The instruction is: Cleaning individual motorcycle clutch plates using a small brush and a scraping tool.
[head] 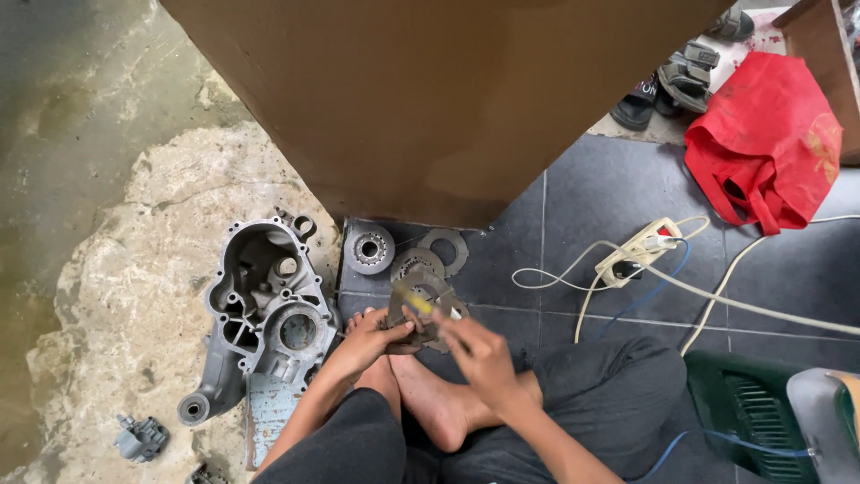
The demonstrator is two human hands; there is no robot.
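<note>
My left hand (365,339) grips a round grey clutch plate (421,309) by its lower left edge, holding it above my bare feet. My right hand (479,351) holds a small yellow-handled tool (421,303) whose tip rests on the plate's face. Just beyond lie a toothed metal hub (369,249), a flat metal ring (445,251) and another round plate (415,263) on the dark tiles. A large grey engine crankcase half (264,309) lies to the left of my left hand.
A big brown box (430,99) fills the space ahead. A white power strip (640,251) with trailing cables lies to the right, with a red bag (761,148) and sandals (685,76) behind it. A green plastic item (761,408) stands at lower right; a small metal part (141,437) lies at lower left.
</note>
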